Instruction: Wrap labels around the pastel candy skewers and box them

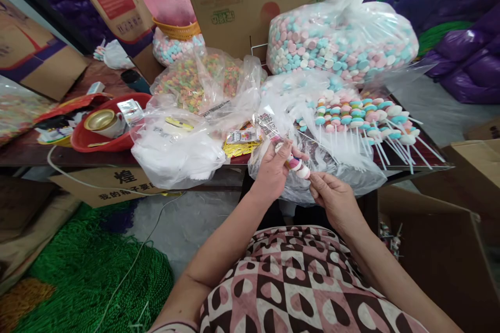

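Note:
Over the front edge of the table, my left hand (275, 170) is closed around a marshmallow skewer (302, 170), which slants down to the right. A clear printed wrapper (269, 124) shows just above that hand; how far it covers the skewer cannot be made out. My right hand (335, 199) pinches the skewer's lower end, with the stick or wrapper end hidden by the fingertips. Beyond the right hand lies a pile of marshmallow skewers (357, 117), pink, white and blue, with white sticks pointing toward me. Clear plastic film (339, 166) lies under them.
A large bag of loose marshmallows (339, 36) stands behind the skewers. Left of my hands are yellow packets (242, 148), a bag of white wrappers (175, 151), a bag of gummy candies (211, 78) and a red basin (80, 140). An open carton (437, 250) stands at lower right.

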The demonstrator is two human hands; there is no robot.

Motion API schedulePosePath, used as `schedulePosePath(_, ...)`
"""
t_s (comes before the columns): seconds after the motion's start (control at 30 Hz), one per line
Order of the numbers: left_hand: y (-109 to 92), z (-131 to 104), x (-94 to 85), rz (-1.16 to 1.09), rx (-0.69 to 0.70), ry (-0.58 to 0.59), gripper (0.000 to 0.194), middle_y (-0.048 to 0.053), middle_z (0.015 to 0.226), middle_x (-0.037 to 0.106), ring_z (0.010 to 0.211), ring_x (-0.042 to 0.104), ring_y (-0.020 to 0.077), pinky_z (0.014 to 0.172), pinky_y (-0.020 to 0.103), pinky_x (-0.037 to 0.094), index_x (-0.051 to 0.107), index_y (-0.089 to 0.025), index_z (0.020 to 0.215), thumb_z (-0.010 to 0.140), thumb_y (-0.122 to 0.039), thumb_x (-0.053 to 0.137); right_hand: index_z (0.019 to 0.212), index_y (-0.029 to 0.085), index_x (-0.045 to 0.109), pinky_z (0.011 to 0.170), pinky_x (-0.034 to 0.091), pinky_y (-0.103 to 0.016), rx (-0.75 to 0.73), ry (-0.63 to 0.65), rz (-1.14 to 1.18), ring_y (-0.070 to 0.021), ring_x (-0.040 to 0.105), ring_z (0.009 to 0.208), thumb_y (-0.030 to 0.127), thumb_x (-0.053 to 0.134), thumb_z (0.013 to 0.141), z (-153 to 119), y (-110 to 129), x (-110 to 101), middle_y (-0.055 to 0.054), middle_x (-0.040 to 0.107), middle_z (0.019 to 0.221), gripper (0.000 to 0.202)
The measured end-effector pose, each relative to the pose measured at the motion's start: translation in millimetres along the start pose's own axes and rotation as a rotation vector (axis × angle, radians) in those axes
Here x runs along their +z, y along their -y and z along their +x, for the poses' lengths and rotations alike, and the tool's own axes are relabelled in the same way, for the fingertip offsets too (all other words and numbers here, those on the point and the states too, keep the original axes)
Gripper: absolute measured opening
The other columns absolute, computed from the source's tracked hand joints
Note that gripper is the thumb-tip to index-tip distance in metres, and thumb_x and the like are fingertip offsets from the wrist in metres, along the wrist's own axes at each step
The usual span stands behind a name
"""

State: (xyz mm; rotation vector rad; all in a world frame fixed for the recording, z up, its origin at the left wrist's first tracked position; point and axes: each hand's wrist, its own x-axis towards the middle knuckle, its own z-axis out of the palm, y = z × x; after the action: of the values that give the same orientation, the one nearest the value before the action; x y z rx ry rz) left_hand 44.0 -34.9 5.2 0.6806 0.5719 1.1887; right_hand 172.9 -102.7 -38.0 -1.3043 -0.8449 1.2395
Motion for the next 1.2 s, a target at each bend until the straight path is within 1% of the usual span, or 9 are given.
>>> schedulePosePath(0.17, -8, 8, 2.3, -0.020, 0.016, -0.080, 0.042, -0.005, 0.069, 0.055, 0.065, 0.063, 0.0122, 0.051, 0.021, 0.045, 0.054, -0.021, 0.085, 0.067, -0.047, 0.082, 0.088, 0.018, 0.075, 0.045, 0.026, -0.023, -0.059, 0.066, -0.173, -0.0092, 0.037, 0.051, 0.050, 0.076, 0.075, -2, -2, -9, 0.004, 0.049, 0.057, 0.034)
schedulePosePath(0.37, 16, -10, 4.9, 0.048, -0.117, 0.032, 0.047, -0.003, 0.067, 0.062, 0.070, 0.065, 0.0144, 0.067, 0.026, 0.046, 0.058, -0.019, 0.094, 0.066, -0.047, 0.083, 0.068, 0.017, 0.066, 0.044, 0.017, -0.024, -0.022, 0.075, -0.063, -0.0076, 0.029, 0.045, 0.060, 0.071, 0.076, -5, -3, 1, 0.006, 0.039, 0.044, 0.044)
schedulePosePath(0.47, 11, -13, -2.1, 0.069, -0.136, 0.150, 0.056, 0.002, 0.085, 0.070, 0.084, 0.066, 0.0164, 0.078, 0.028, 0.046, 0.060, -0.019, 0.106, 0.064, -0.045, 0.085, 0.067, 0.017, 0.065, 0.044, 0.016, -0.024, -0.001, 0.090, -0.012, -0.0071, 0.028, 0.044, 0.061, 0.073, 0.074, -5, -2, 3, 0.007, 0.037, 0.043, 0.046)
schedulePosePath(0.57, -7, -3, -6.9, 0.027, -0.041, 0.160, 0.064, 0.006, 0.107, 0.071, 0.100, 0.066, 0.0206, 0.082, 0.031, 0.046, 0.057, -0.023, 0.117, 0.066, -0.051, 0.083, 0.080, 0.017, 0.071, 0.044, 0.015, -0.023, 0.006, 0.096, -0.011, -0.0074, 0.028, 0.044, 0.060, 0.074, 0.073, -5, -2, 0, 0.007, 0.037, 0.044, 0.044)
schedulePosePath(0.67, -14, 3, -4.5, 0.041, 0.012, 0.099, 0.046, 0.003, 0.088, 0.072, 0.097, 0.067, 0.0209, 0.081, 0.030, 0.046, 0.061, -0.022, 0.108, 0.074, -0.049, 0.077, 0.082, 0.016, 0.072, 0.043, 0.015, -0.023, 0.003, 0.126, -0.067, -0.0079, 0.029, 0.044, 0.059, 0.072, 0.075, -6, -3, 1, 0.006, 0.038, 0.045, 0.043)
schedulePosePath(0.77, 1, -2, -0.1, 0.123, -0.061, 0.109, 0.032, 0.001, 0.070, 0.067, 0.086, 0.068, 0.0202, 0.077, 0.030, 0.047, 0.063, -0.019, 0.089, 0.077, -0.046, 0.074, 0.078, 0.017, 0.071, 0.042, 0.017, -0.023, -0.018, 0.121, -0.070, -0.0079, 0.029, 0.043, 0.061, 0.071, 0.075, -5, -1, 3, 0.006, 0.038, 0.046, 0.044)
schedulePosePath(0.9, 17, -13, -2.1, 0.168, -0.179, 0.170, 0.040, 0.003, 0.082, 0.072, 0.079, 0.066, 0.0169, 0.073, 0.028, 0.046, 0.064, -0.017, 0.094, 0.069, -0.045, 0.081, 0.071, 0.017, 0.067, 0.042, 0.019, -0.024, -0.052, 0.106, -0.072, -0.0074, 0.028, 0.043, 0.060, 0.069, 0.078, -4, 2, 4, 0.007, 0.036, 0.045, 0.044)
schedulePosePath(1.0, 8, -8, -6.8, 0.072, -0.136, 0.168, 0.054, 0.004, 0.091, 0.073, 0.085, 0.068, 0.0186, 0.071, 0.028, 0.047, 0.061, -0.020, 0.110, 0.067, -0.046, 0.081, 0.080, 0.016, 0.070, 0.042, 0.019, -0.023, -0.034, 0.132, -0.092, -0.0076, 0.028, 0.043, 0.057, 0.067, 0.081, -4, 0, 2, 0.007, 0.037, 0.044, 0.041)
schedulePosePath(1.2, -6, 9, -7.2, 0.001, -0.005, 0.023, 0.027, -0.002, 0.069, 0.066, 0.088, 0.071, 0.0210, 0.076, 0.031, 0.052, 0.062, -0.022, 0.096, 0.078, -0.039, 0.073, 0.099, 0.016, 0.071, 0.044, 0.030, -0.023, -0.018, 0.123, -0.110, -0.0092, 0.041, 0.046, 0.054, 0.067, 0.082, -4, -1, -3, 0.004, 0.052, 0.053, 0.041)
